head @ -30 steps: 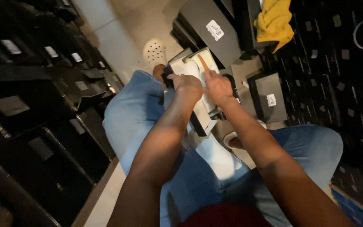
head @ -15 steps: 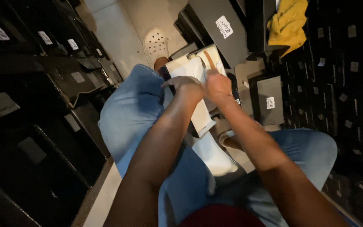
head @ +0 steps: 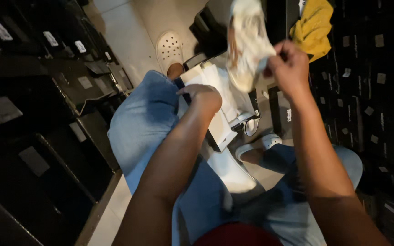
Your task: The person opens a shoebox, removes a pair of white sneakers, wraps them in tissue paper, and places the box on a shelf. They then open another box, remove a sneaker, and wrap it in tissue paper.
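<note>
Right hand lifts a pale shoe; left hand rests on the open box.

Right hand [head: 289,68] raised, fingers pinched shut on a cream-white shoe [head: 248,43], sole side showing, held up above the shoe box [head: 220,132]. Left hand [head: 202,97] lower, curled down onto the white wrapping paper [head: 222,89] at the box's near edge; grip unclear. Box sits on the lap, across blue jeans [head: 144,123]. Beyond: white perforated clog [head: 168,48] on the tiled floor, yellow cloth [head: 313,27] upper right, dark stacked boxes [head: 33,91] on both sides.
</note>
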